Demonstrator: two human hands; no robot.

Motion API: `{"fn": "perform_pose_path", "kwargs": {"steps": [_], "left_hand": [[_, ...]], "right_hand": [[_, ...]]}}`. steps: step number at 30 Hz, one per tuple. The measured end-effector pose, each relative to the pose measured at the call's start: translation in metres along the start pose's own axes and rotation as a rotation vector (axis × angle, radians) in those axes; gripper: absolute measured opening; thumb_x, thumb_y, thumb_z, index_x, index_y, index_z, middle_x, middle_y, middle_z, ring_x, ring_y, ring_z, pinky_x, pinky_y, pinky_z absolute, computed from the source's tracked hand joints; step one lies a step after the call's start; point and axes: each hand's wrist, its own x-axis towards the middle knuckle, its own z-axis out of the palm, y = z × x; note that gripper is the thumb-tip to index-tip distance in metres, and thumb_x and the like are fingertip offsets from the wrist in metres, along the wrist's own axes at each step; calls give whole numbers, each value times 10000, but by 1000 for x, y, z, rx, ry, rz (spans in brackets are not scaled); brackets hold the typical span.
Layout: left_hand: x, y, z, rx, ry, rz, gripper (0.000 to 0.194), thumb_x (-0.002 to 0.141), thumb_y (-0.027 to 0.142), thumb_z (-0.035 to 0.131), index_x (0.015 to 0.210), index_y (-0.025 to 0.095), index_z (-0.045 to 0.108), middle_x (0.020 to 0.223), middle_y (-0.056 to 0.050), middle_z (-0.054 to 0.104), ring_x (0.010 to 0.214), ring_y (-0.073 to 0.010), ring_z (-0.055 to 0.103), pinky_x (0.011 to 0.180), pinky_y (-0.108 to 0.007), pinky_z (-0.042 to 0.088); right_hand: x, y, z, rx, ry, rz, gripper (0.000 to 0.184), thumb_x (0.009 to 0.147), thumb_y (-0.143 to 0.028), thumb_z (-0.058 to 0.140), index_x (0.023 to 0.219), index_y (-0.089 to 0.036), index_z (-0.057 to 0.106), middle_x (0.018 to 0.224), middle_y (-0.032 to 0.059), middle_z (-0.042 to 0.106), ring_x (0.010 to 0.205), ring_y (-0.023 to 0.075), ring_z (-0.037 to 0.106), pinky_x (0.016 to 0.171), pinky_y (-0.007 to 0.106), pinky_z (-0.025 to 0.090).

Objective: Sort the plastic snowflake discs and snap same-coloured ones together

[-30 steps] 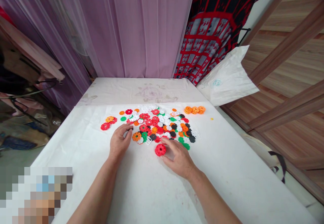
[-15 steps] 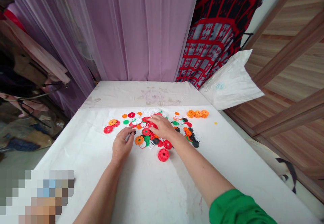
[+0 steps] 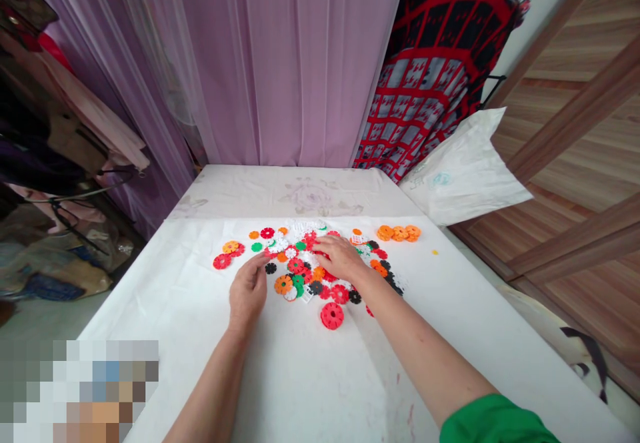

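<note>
A loose heap of notched, flower-shaped plastic discs (image 3: 296, 265) in red, orange, green, white and black lies on the white-covered table. My right hand (image 3: 343, 258) rests over the middle of the heap with its fingers stretched out, hiding the discs underneath. At the heap's left edge is my left hand (image 3: 249, 289), its fingers slightly bent and thumb apart; I make out nothing held in it. Just right of its thumb lies a black disc (image 3: 271, 268). Closer to me, a stack of red discs (image 3: 332, 315) sits in front of the heap.
Joined orange discs (image 3: 399, 233) lie at the right back. A small red and orange group (image 3: 229, 255) is on the left. A tiny yellow piece (image 3: 435, 253) lies near the table's (image 3: 450, 336) right side. A white bag (image 3: 465, 169) stands beyond the right edge.
My right hand has slid a little to the right over the heap. The black disc by my left hand, partly covered before, now shows whole. The view has shifted slightly.
</note>
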Motion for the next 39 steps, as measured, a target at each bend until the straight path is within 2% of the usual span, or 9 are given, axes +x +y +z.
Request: {"fn": "perform_pose_path", "kwargs": {"steps": [5, 10, 14, 19, 23, 26, 29, 32, 39], "left_hand": [[2, -2, -4, -116, 234, -166, 335, 863, 241, 474, 1140, 226, 662, 1226, -43, 688, 1192, -206, 603, 1087, -397, 429], [5, -1, -9, -162, 273, -236, 359, 865, 226, 486, 1184, 246, 650, 1256, -38, 666, 1231, -207, 572, 1116, -395, 392], [6, 0, -10, -200, 279, -280, 355, 882, 241, 473, 1192, 237, 646, 1281, -51, 652, 1254, -212, 555, 1130, -415, 375], [6, 0, -9, -192, 227, -270, 357, 881, 254, 491, 1211, 241, 627, 1300, -50, 641, 1279, -214, 536, 1140, -412, 361], [6, 1, -8, -159, 211, -287, 355, 876, 272, 492, 1205, 238, 620, 1277, -56, 654, 1225, -213, 578, 1078, -391, 431], [7, 0, -7, -111, 186, -294, 365, 862, 288, 498, 1199, 231, 626, 1225, -60, 680, 1127, -217, 631, 1011, -392, 483], [8, -3, -5, -32, 146, -254, 366, 852, 302, 496, 1181, 231, 641, 1163, -57, 707, 1064, -226, 656, 970, -411, 509], [9, -6, -4, 62, 69, -125, 332, 835, 305, 499, 1109, 237, 674, 1150, -53, 717, 1102, -235, 645, 1001, -426, 491], [12, -2, -2, 231, -73, 55, 341, 830, 336, 451, 1017, 212, 708, 1130, -80, 729, 1098, -251, 647, 1000, -427, 491]], "right_hand": [[46, -28, 1, 0, 5, -77, 314, 931, -243, 506, 1193, -255, 678, 1305, 60, 638, 1207, 208, 574, 1037, 364, 418], [103, -68, 13, 2, -118, -168, 430, 935, -334, 526, 1356, -248, 552, 1467, 83, 500, 1328, 232, 481, 1095, 395, 374], [112, -78, 24, -1, -222, -228, 528, 876, -476, 603, 1356, -262, 548, 1450, 96, 512, 1328, 267, 474, 1084, 439, 374], [88, -56, 22, 23, -183, -288, 401, 820, -367, 672, 1207, -260, 662, 1325, 81, 612, 1246, 256, 541, 1040, 410, 396], [61, -27, 11, 24, -131, -279, 305, 814, -198, 638, 1105, -253, 710, 1187, 54, 691, 1176, 224, 584, 1025, 389, 404], [36, -7, 5, 46, -57, -253, 253, 827, -166, 615, 1033, -246, 735, 1170, 56, 702, 1182, 217, 579, 1039, 400, 401], [7, 10, 3, 63, 40, -182, 239, 832, -169, 604, 1005, -247, 748, 1215, 72, 685, 1192, 232, 579, 1032, 434, 420], [-23, 24, 5, 101, 175, -122, 250, 830, -164, 584, 995, -253, 750, 1185, 69, 701, 1138, 228, 620, 986, 418, 473], [-81, 33, 25, 232, 551, 147, 270, 883, -205, 491, 942, -235, 752, 960, 55, 761, 917, 202, 695, 859, 351, 546]]}}
